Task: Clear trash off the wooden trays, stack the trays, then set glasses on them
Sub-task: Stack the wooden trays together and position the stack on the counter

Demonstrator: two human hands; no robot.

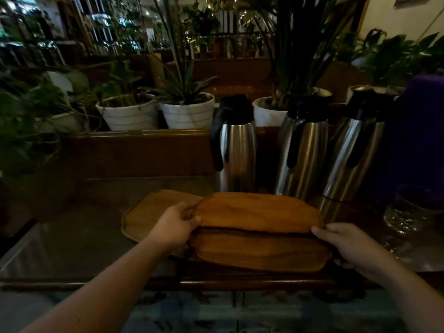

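An orange-brown wooden tray is lifted slightly above a second wooden tray that lies at the counter's front edge. My left hand grips the upper tray's left end. My right hand holds the right end of the trays, with its fingertips on the upper tray's rim. A third, paler tray lies flat to the left, partly under my left hand. A clear glass stands at the right. No trash shows on the trays.
Three steel thermos jugs stand right behind the trays. White plant pots line a wooden ledge beyond. A dark purple object sits at the far right. The glass-topped counter stretches left.
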